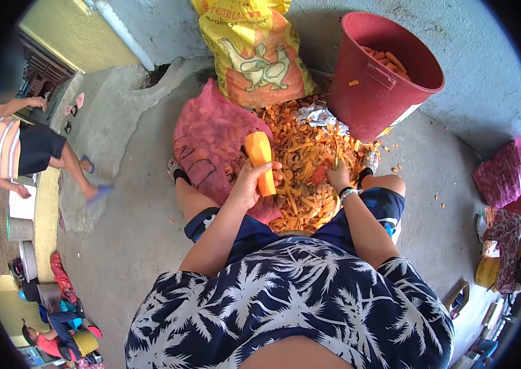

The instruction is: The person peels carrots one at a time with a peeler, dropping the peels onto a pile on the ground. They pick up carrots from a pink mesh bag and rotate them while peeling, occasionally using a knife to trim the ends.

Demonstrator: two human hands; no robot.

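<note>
Carrot (258, 149), one, gripped by left hand (249, 182); right hand (338, 177) holding one green tool (336, 163); one bucket (360, 92).

Soft, even daylight brightens the smooth grey concrete floor (131, 246), casting faint shadows and leaving the tall red plastic bucket (365, 92) dimmer inside. Fisheye distortion bends the outer scene into black, rounded edges. The thick, peeled orange carrot (260, 157) looks crisp, while a flat blue slipper (98, 194) at left smears with motion.
</note>
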